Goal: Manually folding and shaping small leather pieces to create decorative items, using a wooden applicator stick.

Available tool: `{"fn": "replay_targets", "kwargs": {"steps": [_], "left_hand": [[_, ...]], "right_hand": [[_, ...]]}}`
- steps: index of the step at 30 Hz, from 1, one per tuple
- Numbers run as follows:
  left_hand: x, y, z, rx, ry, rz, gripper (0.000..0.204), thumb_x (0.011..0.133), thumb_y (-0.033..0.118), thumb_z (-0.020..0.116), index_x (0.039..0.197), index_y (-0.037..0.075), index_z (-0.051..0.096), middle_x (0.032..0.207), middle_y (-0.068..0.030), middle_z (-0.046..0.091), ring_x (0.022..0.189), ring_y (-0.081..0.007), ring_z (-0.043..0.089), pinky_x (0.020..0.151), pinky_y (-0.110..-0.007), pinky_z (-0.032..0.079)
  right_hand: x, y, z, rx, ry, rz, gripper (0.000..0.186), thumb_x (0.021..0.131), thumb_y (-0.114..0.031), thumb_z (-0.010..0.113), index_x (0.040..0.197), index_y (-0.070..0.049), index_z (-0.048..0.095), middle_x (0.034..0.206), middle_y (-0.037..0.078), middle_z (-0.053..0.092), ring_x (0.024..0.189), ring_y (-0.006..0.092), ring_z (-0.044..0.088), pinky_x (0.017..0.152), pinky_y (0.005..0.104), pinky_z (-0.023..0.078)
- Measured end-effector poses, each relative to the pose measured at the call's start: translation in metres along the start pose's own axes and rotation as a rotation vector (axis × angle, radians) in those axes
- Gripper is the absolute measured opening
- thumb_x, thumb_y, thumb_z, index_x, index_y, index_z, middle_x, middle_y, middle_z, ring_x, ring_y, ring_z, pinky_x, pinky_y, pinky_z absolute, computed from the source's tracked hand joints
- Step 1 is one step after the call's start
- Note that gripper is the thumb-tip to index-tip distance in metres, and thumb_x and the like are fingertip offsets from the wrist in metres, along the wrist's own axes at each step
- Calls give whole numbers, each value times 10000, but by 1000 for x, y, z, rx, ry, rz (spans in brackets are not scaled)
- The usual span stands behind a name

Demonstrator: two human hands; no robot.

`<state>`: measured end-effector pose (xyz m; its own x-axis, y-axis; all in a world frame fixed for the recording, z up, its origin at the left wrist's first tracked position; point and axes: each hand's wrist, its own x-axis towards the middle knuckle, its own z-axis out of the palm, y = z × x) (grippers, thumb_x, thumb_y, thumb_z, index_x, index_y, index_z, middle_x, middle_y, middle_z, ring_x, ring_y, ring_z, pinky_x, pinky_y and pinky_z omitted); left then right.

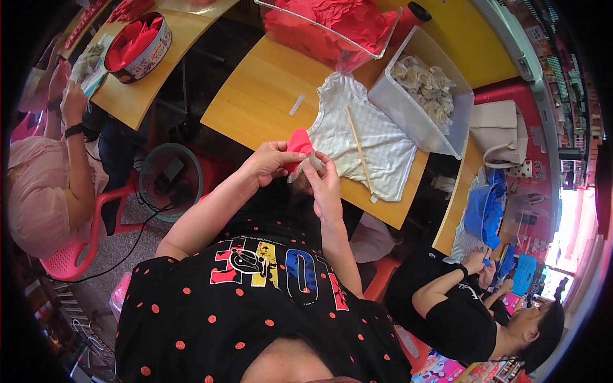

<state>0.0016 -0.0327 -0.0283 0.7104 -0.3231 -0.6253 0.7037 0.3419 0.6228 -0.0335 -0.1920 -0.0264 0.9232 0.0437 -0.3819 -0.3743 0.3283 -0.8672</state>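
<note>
A wooden table (255,89) carries a white cloth (393,150), with a clear plastic bin (405,118) of crumpled tan pieces at the cloth's far right. Good handling here probably calls for light, even fingertip pressure, so the thin material neither creases nor slips. By the cloth's near left edge, both hands are nearly closed: the left hand (268,161) pinches a rounded red piece (299,141), the right hand (325,185) a smaller pale scrap (297,173) just below; fingers hide whether they join.
</note>
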Motion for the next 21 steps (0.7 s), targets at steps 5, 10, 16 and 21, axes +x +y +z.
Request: {"fn": "replay_targets", "kwargs": {"steps": [5, 10, 16, 21], "left_hand": [[-8, 7, 4, 83, -5, 45, 187, 803, 187, 726, 952, 92, 664, 779, 8, 666, 580, -47, 589, 466, -156, 402], [-7, 8, 4, 132, -57, 18, 208, 806, 249, 729, 929, 93, 665, 761, 5, 662, 566, -54, 584, 457, -160, 406], [-2, -1, -3, 281, -105, -13, 275, 802, 331, 729, 906, 85, 663, 755, 1, 643, 630, -69, 571, 514, -190, 429], [-5, 2, -1, 256, -132, -53, 308, 835, 348, 688, 974, 77, 644, 809, 2, 627, 699, -69, 565, 551, -206, 454]], "right_hand": [[3, 7, -11, -185, 42, -177, 288, 847, -120, 679, 1078, 27, 590, 932, 61, 617, 826, 85, 567, 727, 231, 472], [4, 2, -14, -362, 96, -254, 196, 861, -112, 657, 998, 27, 652, 874, 16, 612, 786, 53, 537, 703, 204, 443], [5, 6, -15, -102, -81, -115, 208, 885, -79, 604, 1044, 51, 629, 889, 49, 608, 803, 97, 556, 747, 226, 445], [6, 13, -14, -569, -59, -449, 233, 897, -70, 572, 1101, 38, 607, 959, 96, 575, 884, 177, 569, 782, 258, 459]]}}
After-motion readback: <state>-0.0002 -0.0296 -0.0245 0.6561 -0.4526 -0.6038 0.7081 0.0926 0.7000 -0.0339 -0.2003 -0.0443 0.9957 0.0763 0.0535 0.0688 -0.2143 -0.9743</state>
